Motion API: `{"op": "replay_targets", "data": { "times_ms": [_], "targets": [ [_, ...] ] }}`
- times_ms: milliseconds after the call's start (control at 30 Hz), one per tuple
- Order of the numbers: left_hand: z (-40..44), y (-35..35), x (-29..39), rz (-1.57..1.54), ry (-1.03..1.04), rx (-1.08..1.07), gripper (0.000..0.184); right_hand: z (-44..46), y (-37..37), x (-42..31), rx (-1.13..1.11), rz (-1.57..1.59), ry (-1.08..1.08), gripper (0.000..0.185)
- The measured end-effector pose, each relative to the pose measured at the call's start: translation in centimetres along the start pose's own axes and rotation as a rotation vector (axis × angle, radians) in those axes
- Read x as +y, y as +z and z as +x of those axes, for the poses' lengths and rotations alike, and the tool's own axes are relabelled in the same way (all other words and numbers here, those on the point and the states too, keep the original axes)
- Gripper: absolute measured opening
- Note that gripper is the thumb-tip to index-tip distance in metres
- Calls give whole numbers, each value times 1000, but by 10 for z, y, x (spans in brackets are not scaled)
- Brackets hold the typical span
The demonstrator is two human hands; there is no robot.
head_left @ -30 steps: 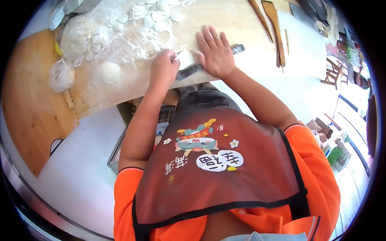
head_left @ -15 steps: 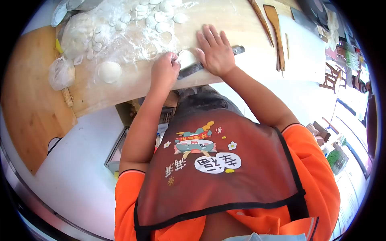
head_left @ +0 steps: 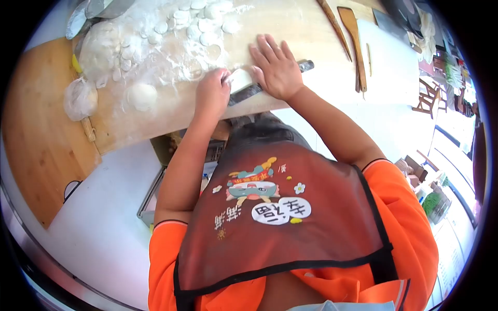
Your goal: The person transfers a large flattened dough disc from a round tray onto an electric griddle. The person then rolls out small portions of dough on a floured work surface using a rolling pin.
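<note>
My left hand (head_left: 213, 89) pinches the edge of a flat white dough piece (head_left: 240, 80) near the front of the floured board (head_left: 171, 106). Flat and with its fingers spread, my right hand (head_left: 277, 70) rests over a dark rolling pin (head_left: 246, 94), whose far end shows to the right of the hand. The dough lies against the pin, between my two hands. A larger round of dough (head_left: 141, 97) sits to the left. Several small dough discs (head_left: 194, 32) lie in flour beyond my left hand.
At the back right are a wooden spatula (head_left: 355, 44), a pointed wooden stick (head_left: 337, 28) and a thin stick (head_left: 369, 59). A knotted plastic bag (head_left: 81, 97) is at the board's left edge. Metal scoops (head_left: 104, 9) stand at the back left.
The dough piece between my hands has shifted slightly in outline against the pin. My right hand has moved a little to the left over the pin; my left hand keeps its pinch.
</note>
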State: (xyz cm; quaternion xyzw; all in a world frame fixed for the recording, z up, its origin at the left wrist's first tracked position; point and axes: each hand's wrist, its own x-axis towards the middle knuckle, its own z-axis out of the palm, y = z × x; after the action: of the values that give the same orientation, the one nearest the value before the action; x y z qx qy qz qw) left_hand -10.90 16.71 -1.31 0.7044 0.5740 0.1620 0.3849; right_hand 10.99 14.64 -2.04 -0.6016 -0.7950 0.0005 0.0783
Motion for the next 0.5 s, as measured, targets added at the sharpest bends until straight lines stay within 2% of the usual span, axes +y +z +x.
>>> {"op": "replay_targets", "data": {
  "times_ms": [67, 167, 267, 333, 400, 500],
  "targets": [
    [9, -4, -1, 37, 21, 24, 19, 34, 11, 8, 34, 18, -8, 54],
    [24, -8, -4, 132, 99, -10, 18, 73, 22, 16, -30, -32, 24, 55],
    [29, -10, -5, 90, 116, -79, 19, 45, 14, 8, -105, 0, 104, 57],
    [25, -6, -6, 76, 75, -37, 19, -6, -7, -9, -195, -64, 109, 63],
    [14, 0, -4, 47, -5, -5, 20, -42, -15, -13, -141, -15, 77, 63],
    [3, -3, 5, 16, -112, 41, 20, -7, 0, -5, 14, 11, 55, 56]
  ]
}}
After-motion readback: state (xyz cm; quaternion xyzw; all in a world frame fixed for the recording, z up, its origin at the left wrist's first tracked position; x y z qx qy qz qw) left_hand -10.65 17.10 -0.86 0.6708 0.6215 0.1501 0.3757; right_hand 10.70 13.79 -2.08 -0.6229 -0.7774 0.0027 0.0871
